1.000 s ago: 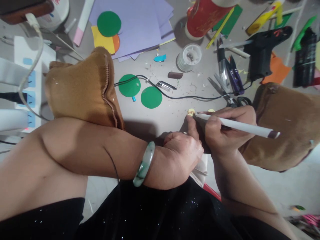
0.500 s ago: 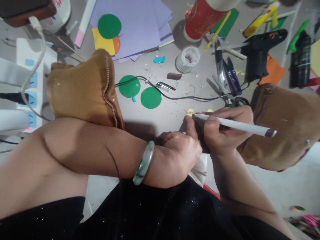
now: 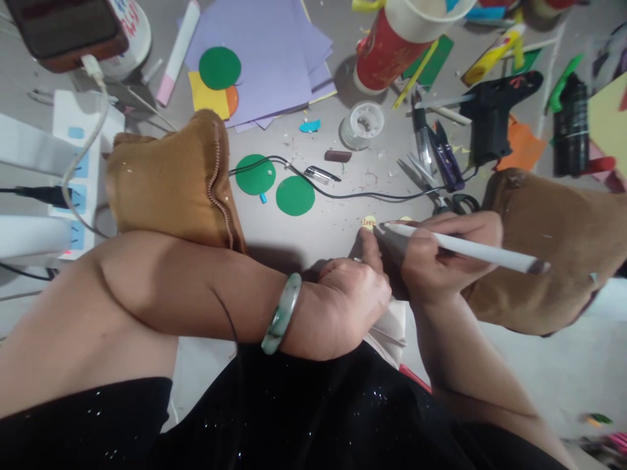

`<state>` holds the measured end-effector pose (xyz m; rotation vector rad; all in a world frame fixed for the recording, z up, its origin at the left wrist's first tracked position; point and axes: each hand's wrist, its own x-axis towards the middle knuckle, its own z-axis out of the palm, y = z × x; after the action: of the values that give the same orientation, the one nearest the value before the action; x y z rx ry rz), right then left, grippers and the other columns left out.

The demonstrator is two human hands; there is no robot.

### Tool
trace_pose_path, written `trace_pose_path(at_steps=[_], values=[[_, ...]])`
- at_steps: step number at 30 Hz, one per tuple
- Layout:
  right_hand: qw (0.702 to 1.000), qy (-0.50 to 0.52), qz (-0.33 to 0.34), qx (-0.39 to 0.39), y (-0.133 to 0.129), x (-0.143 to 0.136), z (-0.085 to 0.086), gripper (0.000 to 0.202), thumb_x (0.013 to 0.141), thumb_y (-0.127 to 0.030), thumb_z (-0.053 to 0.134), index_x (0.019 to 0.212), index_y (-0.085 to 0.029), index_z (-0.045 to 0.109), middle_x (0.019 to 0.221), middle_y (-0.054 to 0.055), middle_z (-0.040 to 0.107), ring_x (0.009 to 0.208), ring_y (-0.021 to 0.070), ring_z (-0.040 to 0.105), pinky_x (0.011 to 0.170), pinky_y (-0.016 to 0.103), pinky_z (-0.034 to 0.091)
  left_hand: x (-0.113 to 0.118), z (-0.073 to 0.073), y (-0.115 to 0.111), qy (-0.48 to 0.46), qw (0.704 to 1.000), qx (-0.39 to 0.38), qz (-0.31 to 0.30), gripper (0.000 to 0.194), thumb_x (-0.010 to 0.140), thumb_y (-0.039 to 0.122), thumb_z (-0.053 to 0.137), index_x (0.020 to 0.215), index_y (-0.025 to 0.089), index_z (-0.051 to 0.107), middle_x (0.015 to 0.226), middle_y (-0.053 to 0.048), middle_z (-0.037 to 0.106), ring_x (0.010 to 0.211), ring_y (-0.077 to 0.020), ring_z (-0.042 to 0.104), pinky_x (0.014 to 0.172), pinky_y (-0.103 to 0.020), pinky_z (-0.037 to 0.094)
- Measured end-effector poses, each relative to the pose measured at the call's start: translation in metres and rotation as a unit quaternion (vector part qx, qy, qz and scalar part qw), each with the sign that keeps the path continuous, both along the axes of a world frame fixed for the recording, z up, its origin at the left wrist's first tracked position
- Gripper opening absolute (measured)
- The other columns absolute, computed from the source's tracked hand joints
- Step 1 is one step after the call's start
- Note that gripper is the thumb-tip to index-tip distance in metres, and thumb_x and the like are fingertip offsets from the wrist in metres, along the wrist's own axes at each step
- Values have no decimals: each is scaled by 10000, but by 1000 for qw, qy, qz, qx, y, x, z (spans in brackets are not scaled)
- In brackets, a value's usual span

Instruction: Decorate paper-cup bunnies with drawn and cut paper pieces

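A small yellow paper circle (image 3: 369, 222) with "Love" written on it in reddish-brown letters lies on the table. My left hand (image 3: 357, 287) pins its lower edge with an outstretched index fingertip, the other fingers curled under. Between the fingers of my right hand (image 3: 448, 254) is a white marker (image 3: 482, 250), slanted, its tip just right of the circle and apart from the lettering. Another yellow circle (image 3: 405, 220) shows partly behind my right hand. A dark brown marker cap (image 3: 337, 156) lies farther back.
Brown cushions (image 3: 166, 186) flank the work area. Green paper circles (image 3: 295, 195), a black cable (image 3: 353, 196), scissors (image 3: 426, 173) and a clear tape roll (image 3: 362, 125) lie ahead. Behind them are a red paper cup (image 3: 392, 55), purple sheets (image 3: 264, 52) and a black glue gun (image 3: 492, 124).
The marker tip has drawn back slightly to the right, off the circle's edge. My left fingertip stays on the circle. The whole view has shifted a little.
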<state>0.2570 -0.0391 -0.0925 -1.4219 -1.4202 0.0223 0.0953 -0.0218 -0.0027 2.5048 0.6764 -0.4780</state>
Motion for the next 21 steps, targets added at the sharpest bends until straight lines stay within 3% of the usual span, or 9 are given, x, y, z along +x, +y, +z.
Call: trace_pose_path(at_steps=[2, 4, 8, 16, 19, 21], values=[[996, 36, -48, 69, 8, -1, -1, 165, 862, -326, 678, 824, -284, 523, 759, -41, 511, 499, 145, 576, 462, 350, 587, -3, 10, 8, 29, 999, 9, -14, 570, 1004, 118, 539, 1554, 99, 687, 1735, -344, 437, 993, -419, 843, 583, -420, 633], [984, 73, -93, 131, 17, 1, 0, 197, 849, -315, 648, 785, -284, 465, 711, -48, 424, 450, 125, 473, 406, 315, 497, -5, 19, 14, 43, 999, 9, -18, 522, 1034, 113, 504, 1510, 97, 716, 1724, -350, 445, 973, -393, 847, 595, -391, 617], [958, 151, -145, 197, 29, 8, 1, 188, 824, -267, 596, 784, -277, 412, 673, -70, 322, 385, 87, 322, 358, 251, 328, -6, 23, 16, 70, 997, 7, -36, 483, 1070, 127, 460, 1470, 110, 730, 1741, -349, 419, 923, -347, 841, 626, -377, 604], [956, 179, -177, 148, 24, 12, 3, 144, 948, -335, 565, 894, -309, 434, 672, -81, 367, 425, 138, 498, 411, 287, 478, -4, 18, 18, 107, 990, 59, -69, 533, 1050, 37, 410, 1515, 82, 668, 1758, -392, 353, 972, -310, 845, 697, -340, 629], [948, 209, -188, 149, 23, 12, 3, 173, 925, -332, 577, 887, -313, 410, 635, -99, 304, 407, 144, 466, 424, 298, 503, -9, 18, 19, 96, 990, 61, -86, 468, 1047, 61, 473, 1457, 62, 698, 1714, -407, 426, 980, -299, 841, 714, -335, 640], [951, 239, -168, 97, 23, 14, 2, 216, 942, -387, 561, 881, -310, 369, 653, -99, 303, 430, 142, 466, 462, 305, 530, -14, 19, 21, 71, 988, 57, -123, 424, 1033, 119, 575, 1427, 32, 701, 1654, -430, 493, 972, -308, 840, 723, -347, 649]])
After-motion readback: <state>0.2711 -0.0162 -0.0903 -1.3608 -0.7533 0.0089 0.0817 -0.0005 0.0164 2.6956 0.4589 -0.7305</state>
